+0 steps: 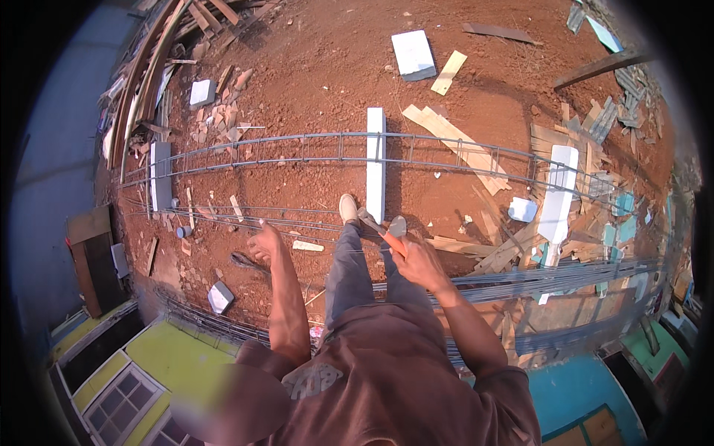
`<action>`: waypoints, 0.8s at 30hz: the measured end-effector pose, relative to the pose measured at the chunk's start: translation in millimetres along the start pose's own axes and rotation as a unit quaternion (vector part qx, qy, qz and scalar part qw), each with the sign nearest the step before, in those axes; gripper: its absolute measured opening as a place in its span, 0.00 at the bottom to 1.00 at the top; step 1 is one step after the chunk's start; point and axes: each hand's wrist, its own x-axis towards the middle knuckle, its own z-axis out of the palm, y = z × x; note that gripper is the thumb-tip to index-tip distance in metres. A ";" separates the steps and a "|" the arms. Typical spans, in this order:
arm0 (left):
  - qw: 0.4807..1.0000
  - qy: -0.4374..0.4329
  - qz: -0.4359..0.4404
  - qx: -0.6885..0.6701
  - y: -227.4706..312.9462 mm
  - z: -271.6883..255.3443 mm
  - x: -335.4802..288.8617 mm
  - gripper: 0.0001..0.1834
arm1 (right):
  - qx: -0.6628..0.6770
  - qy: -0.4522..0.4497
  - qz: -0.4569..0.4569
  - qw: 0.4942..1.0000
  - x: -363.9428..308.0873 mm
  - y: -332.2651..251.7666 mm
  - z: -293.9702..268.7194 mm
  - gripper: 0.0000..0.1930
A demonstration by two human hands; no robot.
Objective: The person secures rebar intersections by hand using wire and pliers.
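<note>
Left hand loosely open, fingers parted, near thin metal rods; right hand closed around an orange-handled tool; ladder-like metal frame lying beyond both.

Red-brown, lumpy ground is carrying scattered pieces: a long white block is lying near the middle, a broad white block is sitting farther out beside a short pale board, long pale planks are lying rightward, and broken reddish shards are littering the left.
</note>
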 end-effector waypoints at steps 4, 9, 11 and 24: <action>0.712 -0.490 0.498 -0.069 -43.7 4.5 -58.2 0.30 | -0.010 -0.056 -0.043 0.997 32.0 -14.9 18.0 0.11; 0.606 -0.695 0.378 0.088 -59.1 10.8 -85.1 0.19 | -0.031 0.031 -0.069 0.997 63.2 -0.9 42.8 0.12; 0.652 -0.594 0.468 0.052 -58.6 33.6 -76.8 0.17 | -0.069 0.149 -0.074 0.984 78.7 2.9 43.1 0.11; 0.646 -0.696 0.304 0.074 5.8 245.1 -79.7 0.15 | -0.157 0.227 0.446 0.851 164.6 374.2 179.2 0.31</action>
